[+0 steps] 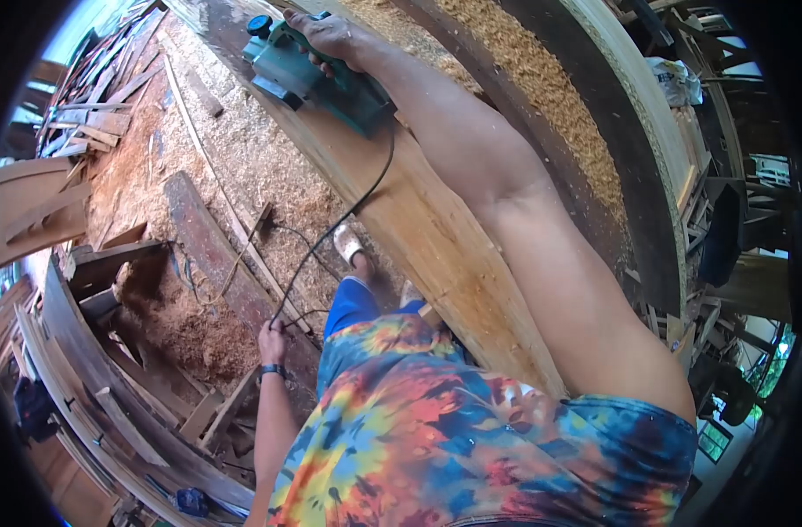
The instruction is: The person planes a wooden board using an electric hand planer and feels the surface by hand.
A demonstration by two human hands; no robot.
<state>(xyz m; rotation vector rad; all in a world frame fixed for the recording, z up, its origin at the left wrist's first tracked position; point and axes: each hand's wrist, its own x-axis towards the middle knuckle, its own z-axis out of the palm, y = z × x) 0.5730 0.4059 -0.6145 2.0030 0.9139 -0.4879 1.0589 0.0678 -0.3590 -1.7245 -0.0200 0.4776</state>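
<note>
A green power planer [317, 79] rests on a long, pale wooden plank [445, 246] near the top of the view. My right hand [329, 39] is wrapped round its handle. A dark power cord [379, 180] runs from the planer's rear, over the plank's left edge and down to my left hand [273, 341]. That hand is closed round the cord, low on the left of my body, with a dark band on the wrist.
Wood shavings [234, 114] cover the floor left of the plank. A dark board [208, 228] lies among them. Scrap wood [102, 123] is piled at the upper left. Thick planks with shavings [541, 79] lie to the right. My foot [348, 244] stands beside the plank.
</note>
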